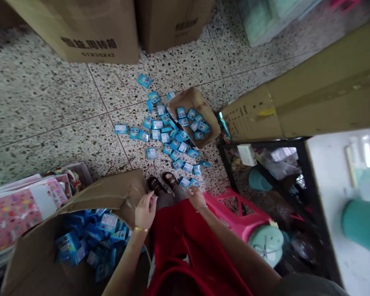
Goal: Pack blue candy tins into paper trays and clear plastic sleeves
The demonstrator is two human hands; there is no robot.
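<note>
My left hand (146,210), with a gold-coloured bracelet at its wrist, hangs beside the raised flap of an open cardboard box (114,187). Its fingers are loosely bent and a little apart, with nothing visible in them. My right hand (196,196) hangs in front of my red apron (179,236), near a pink plastic stool (240,218); its fingers are loosely curled and look empty. Many small blue packets (156,134) lie scattered on the floor beyond my feet. Several more sit in a tipped shallow carton (211,135). A heap of blue packets (109,222) partly fills the open box.
Large cardboard boxes (107,24) stand at the far side. To the right are a long carton (320,90) and a dark-framed table (327,164) bearing teal containers (362,224). Pink printed packaging (21,209) is stacked at the left. My sandalled feet (169,179) stand among the packets.
</note>
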